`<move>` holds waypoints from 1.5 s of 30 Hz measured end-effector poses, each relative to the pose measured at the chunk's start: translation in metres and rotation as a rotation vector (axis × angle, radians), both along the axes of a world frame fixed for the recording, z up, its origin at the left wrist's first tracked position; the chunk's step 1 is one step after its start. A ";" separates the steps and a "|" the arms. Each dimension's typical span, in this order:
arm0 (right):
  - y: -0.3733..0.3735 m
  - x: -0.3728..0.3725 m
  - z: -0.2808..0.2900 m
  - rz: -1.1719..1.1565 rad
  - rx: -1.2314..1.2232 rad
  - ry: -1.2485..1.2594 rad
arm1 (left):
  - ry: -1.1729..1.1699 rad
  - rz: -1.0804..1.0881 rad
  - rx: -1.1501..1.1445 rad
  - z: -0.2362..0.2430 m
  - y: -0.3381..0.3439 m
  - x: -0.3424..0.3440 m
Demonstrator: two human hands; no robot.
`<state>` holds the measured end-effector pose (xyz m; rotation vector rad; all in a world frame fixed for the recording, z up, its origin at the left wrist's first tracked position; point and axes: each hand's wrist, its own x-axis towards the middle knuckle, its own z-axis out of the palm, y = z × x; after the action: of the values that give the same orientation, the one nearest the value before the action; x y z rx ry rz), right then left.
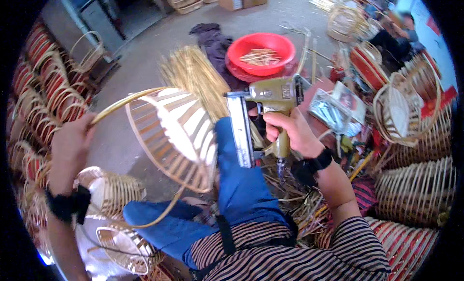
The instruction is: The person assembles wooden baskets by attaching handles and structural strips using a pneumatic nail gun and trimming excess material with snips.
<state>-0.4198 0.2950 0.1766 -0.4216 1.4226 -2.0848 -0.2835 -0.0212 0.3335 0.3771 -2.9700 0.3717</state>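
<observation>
My left hand (72, 142) is closed round the bent wooden handle (126, 98) of a slatted woven basket (180, 160). The basket is tipped in front of my legs, its white-lined inside partly showing, and the handle's other end curves down over my left knee. My right hand (296, 131) grips an olive-green air nail gun (274, 93) by its handle, with a finger by the trigger. Its silver magazine (239, 131) hangs beside the basket's right side, with a gap between them.
Beyond the basket lie a bundle of thin strips (193, 73), a dark cloth (212, 42) and a red basin (261, 39) holding short sticks. Stacked baskets (58, 87) line the left; more (413, 184) stand at the right. A person (398, 32) sits at the far right.
</observation>
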 end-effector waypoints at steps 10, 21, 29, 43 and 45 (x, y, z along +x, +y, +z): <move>0.141 -0.041 -0.203 -0.404 0.238 -0.415 | -0.294 -0.440 -0.245 0.029 0.067 -0.027; -0.017 -0.044 -0.011 -0.203 0.466 0.638 | -0.332 -0.610 -0.320 -0.003 0.084 -0.062; -0.144 0.021 0.038 -0.100 0.113 1.076 | -0.201 -0.695 -0.355 0.065 0.081 -0.036; -0.140 0.025 0.046 -0.011 0.154 1.151 | 0.402 -0.032 0.124 -0.002 0.046 0.069; -0.140 0.027 0.045 -0.002 0.150 1.149 | 0.440 -0.037 0.183 -0.017 0.039 0.072</move>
<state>-0.3932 0.1546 0.2220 -1.7224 2.1155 -1.7069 -0.2116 0.0174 0.3168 0.3659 -2.5783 0.0060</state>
